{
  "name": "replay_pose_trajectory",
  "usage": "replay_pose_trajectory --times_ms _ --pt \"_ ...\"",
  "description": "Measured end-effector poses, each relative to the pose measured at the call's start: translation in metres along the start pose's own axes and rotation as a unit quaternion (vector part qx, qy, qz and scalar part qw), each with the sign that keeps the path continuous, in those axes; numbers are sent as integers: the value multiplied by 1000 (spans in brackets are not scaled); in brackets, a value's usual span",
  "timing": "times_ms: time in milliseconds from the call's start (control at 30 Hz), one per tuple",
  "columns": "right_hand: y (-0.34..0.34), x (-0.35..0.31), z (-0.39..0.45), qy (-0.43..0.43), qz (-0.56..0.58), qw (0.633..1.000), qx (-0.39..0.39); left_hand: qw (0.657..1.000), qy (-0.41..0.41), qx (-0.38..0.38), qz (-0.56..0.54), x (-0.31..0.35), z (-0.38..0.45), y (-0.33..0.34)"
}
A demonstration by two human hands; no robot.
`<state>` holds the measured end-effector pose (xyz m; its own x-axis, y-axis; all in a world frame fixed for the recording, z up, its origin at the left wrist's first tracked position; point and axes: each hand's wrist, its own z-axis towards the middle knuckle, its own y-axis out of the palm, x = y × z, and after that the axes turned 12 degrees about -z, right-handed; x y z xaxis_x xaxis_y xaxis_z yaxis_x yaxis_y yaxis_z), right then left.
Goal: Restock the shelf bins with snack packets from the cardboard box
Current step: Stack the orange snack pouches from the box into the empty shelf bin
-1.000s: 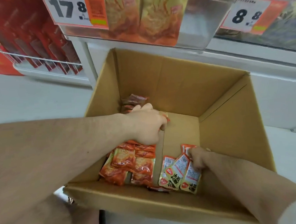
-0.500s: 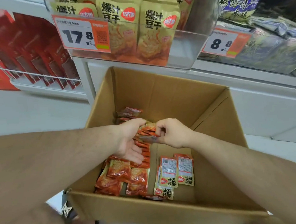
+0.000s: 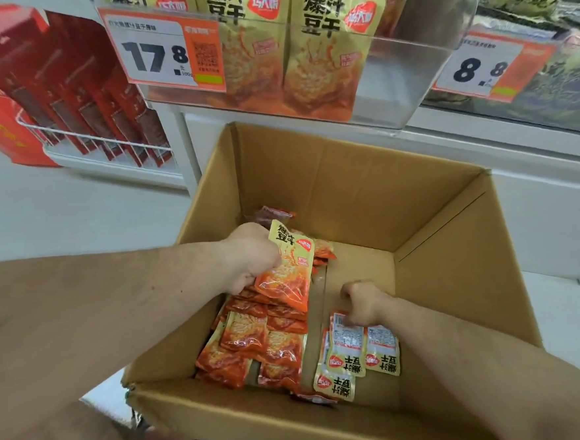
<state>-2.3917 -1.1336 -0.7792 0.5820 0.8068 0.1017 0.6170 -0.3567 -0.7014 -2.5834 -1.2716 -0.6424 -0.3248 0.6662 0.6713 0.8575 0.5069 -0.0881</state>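
my left hand [image 3: 250, 257] grips a bunch of snack packets [image 3: 287, 271] inside the cardboard box [image 3: 455, 242]; my right hand [image 3: 363, 302] pinches loose packets [image 3: 354, 349] on its floor. the clear shelf bin [image 3: 392, 85] above looks part full, and plenty of packets remain boxed.

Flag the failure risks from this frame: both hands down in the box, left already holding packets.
1. The left hand grips a fanned stack of packets by one edge; the outer ones could slide out on the lift.
2. The right hand reaches for the face-down packets, which overlap; it may pinch only one or drag its neighbours.
3. The clear shelf bin overhangs the cardboard box; a lifted stack could clip its front lip.
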Motion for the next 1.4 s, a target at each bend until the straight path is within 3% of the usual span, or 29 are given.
replay_pose_trajectory --times_ms 133,300,467,667,800,900,1000,1267,1400 --pt "32 3 21 15 -98 994 -50 1000 -3 -1 4 6 -1 5" --pt "45 -2 28 -5 -138 990 -28 1000 -13 2 -7 9 -2 3" --pt "12 1 11 -22 -45 997 -57 1000 -9 16 -16 9 -4 -5" --pt "-86 12 -65 -24 50 980 190 999 26 -28 -38 26 -31 -3" --pt "-143 8 -139 -19 136 922 363 992 64 -86 -70 43 -58 1" --pt "-166 -6 -196 -56 152 881 445 984 95 -110 -99 59 -78 4" --pt "-168 -18 -221 -78 128 869 472 973 121 -143 -132 76 -95 8" --pt "-186 -39 -228 9 22 889 457 935 160 -201 -243 93 -120 14" --pt "-185 -36 -223 -19 34 867 498 926 156 -219 -264 100 -123 11"
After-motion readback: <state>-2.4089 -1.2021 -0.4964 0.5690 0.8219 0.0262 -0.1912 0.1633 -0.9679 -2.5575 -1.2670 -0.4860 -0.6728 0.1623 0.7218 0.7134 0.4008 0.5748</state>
